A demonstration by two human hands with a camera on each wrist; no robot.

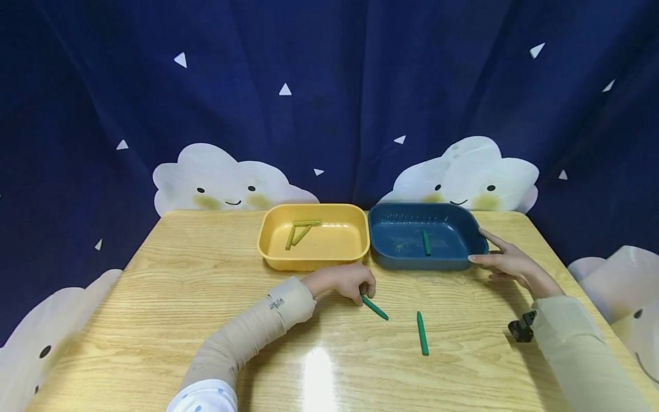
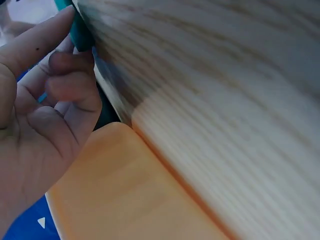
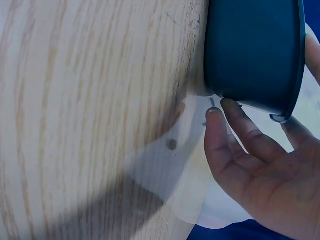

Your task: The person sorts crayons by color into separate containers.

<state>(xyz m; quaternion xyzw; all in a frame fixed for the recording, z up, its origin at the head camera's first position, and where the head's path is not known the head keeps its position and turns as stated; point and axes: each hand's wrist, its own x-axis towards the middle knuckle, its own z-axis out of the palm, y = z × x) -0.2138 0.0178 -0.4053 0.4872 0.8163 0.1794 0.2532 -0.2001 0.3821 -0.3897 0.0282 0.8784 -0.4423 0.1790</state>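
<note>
My left hand [image 1: 352, 281] pinches one end of a green crayon [image 1: 374, 308] between thumb and fingers, low over the table in front of the yellow bin [image 1: 314, 264]. In the left wrist view this crayon [image 2: 81, 32] shows at the fingertips. A second green crayon [image 1: 422, 333] lies on the wood nearer to me. My right hand [image 1: 509, 264] touches the right end of the blue bin [image 1: 412, 263], thumb and forefinger at its rim. From the right wrist, its fingers [image 3: 255, 142] look spread and loosely bent beside the bin's wall [image 3: 252, 55].
Three yellow crayons [image 1: 300, 235] lie in the yellow bin, and one green crayon [image 1: 426, 243] is inside the blue bin. Both bins stand side by side at the back of the wooden table [image 1: 206, 263], before a dark blue curtain [image 1: 329, 103] with clouds.
</note>
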